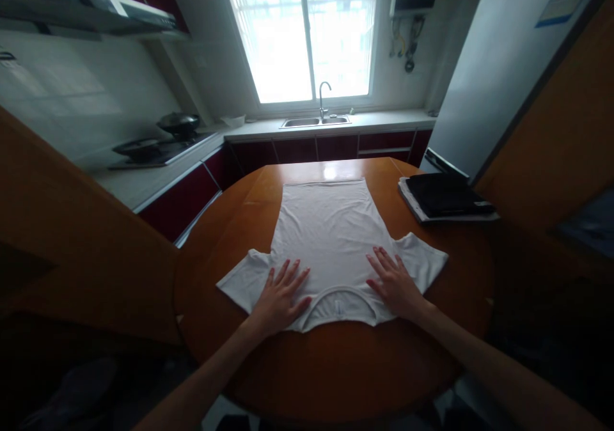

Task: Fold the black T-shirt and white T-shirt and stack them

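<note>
A white T-shirt [329, 226] lies spread flat on a round wooden table [336, 367], collar toward me and hem toward the window. My left hand [281, 293] rests flat on the shirt's left shoulder, fingers stretched out and apart. My right hand [393, 281] lies flat on the right shoulder beside the collar, fingers also stretched out. Both hands press the cloth and hold nothing.
A stack of folded dark clothes [446, 195] sits at the table's far right. Beyond are a counter with a sink and tap [319, 117], a stove with pans [163, 140] at left, and a white refrigerator [499, 66] at right.
</note>
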{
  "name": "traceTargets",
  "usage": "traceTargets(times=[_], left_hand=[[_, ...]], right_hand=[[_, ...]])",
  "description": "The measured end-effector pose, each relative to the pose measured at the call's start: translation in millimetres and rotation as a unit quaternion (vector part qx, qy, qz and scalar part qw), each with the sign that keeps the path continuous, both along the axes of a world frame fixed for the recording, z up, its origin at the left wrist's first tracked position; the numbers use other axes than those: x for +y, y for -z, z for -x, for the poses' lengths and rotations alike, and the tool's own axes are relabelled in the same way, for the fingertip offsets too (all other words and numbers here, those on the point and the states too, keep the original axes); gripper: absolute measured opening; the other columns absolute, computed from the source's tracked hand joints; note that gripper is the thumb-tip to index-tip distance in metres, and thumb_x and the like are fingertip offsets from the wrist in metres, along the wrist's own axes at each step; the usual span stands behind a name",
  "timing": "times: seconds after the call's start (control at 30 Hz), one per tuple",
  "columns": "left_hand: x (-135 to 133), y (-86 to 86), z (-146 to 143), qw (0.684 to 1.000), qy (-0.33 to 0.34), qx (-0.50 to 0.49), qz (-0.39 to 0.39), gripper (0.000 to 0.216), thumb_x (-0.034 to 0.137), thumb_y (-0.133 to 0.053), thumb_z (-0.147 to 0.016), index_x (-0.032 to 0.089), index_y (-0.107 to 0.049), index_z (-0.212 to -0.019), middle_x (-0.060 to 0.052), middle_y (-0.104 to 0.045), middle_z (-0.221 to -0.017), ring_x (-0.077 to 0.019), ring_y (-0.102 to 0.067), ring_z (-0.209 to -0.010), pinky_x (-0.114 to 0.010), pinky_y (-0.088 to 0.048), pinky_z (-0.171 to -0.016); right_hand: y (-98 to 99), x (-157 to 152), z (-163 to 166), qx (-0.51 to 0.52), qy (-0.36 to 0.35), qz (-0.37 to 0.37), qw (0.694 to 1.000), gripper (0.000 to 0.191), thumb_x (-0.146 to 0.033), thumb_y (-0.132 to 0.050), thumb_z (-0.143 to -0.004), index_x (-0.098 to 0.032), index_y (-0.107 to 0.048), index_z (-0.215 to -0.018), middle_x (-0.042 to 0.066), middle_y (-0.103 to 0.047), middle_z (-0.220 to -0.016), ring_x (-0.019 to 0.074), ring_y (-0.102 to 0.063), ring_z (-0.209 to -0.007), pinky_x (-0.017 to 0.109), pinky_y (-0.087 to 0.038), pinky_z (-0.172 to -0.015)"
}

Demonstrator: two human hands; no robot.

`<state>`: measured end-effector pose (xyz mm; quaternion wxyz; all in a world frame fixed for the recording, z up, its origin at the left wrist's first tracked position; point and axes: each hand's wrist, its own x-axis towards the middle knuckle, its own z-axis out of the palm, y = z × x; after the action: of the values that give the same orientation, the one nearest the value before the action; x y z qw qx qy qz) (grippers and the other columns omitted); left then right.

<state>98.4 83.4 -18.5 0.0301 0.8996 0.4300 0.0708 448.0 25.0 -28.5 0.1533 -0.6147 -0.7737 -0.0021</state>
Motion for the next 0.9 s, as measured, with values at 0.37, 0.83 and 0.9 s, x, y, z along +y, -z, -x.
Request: traceTargets(times=[0.37,0.83,0.9], left_hand=[[12,-8.8,22,0.993,-0.080,-0.088,0.013,0.056,0.048,-0.039,-0.102,0.026,-0.042,-0.154,-0.009,-0.038,-0.162,-0.0308,-0.030,-0.151,-0.056,-0.028,-0.121],[27,2.5,110,0.858,-0.503,-0.060,-0.082,0.033,0.047,-0.057,-0.093,0.020,-0.065,-0.111,-0.015,-0.062,-0.114,-0.0339,-0.058,-0.111,-0.043,-0.045,-0.095],[27,3.3,110,0.856,-0.507,-0.070,-0.078,0.026,0.044,-0.059,-0.093,0.021,-0.066,-0.104,-0.013,-0.062,-0.111,-0.0327,-0.058,-0.109,-0.041,-0.045,-0.093]], right_hand=[[14.3,6,-52,0.003,0.185,-0.031,0.982,0.065,-0.050,-0.026,-0.103,-0.011,-0.042,-0.153,0.020,-0.034,-0.162,0.0338,-0.025,-0.152,0.061,-0.025,-0.118],[-11.9,82,55,0.094,-0.009,-0.032,0.995,0.050,-0.042,-0.039,-0.102,-0.014,-0.058,-0.138,0.021,-0.040,-0.158,0.0349,-0.031,-0.150,0.058,-0.032,-0.116],[1.7,82,58,0.114,-0.042,-0.035,0.992,0.047,-0.041,-0.042,-0.102,-0.014,-0.061,-0.135,0.021,-0.043,-0.156,0.0352,-0.034,-0.148,0.057,-0.035,-0.115]])
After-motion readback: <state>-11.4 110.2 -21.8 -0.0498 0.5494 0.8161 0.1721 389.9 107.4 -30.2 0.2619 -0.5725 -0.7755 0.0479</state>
